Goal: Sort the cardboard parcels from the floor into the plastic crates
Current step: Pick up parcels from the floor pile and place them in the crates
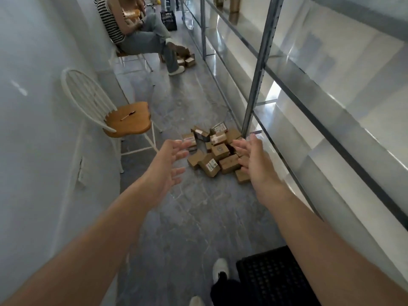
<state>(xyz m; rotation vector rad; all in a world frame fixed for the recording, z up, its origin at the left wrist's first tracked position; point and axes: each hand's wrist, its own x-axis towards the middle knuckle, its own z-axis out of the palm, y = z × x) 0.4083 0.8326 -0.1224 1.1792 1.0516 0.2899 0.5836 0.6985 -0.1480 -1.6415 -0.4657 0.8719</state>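
Note:
A heap of several small brown cardboard parcels (217, 152), some with white labels, lies on the grey floor beside a metal shelf post. Both my arms stretch forward above the heap. My left hand (169, 167) is open with fingers spread, left of the parcels and holding nothing. My right hand (257, 163) is open too, over the heap's right side, and hides a few parcels. A black plastic crate (271, 277) stands on the floor at the bottom right, next to my feet.
A metal shelving unit (257, 69) runs along the right. A white chair with a wooden seat (128, 119) and a pen on it stands by the left wall. Farther back a seated person (132, 27) handles parcels; more parcels (186, 59) and another black crate (169, 19) lie there.

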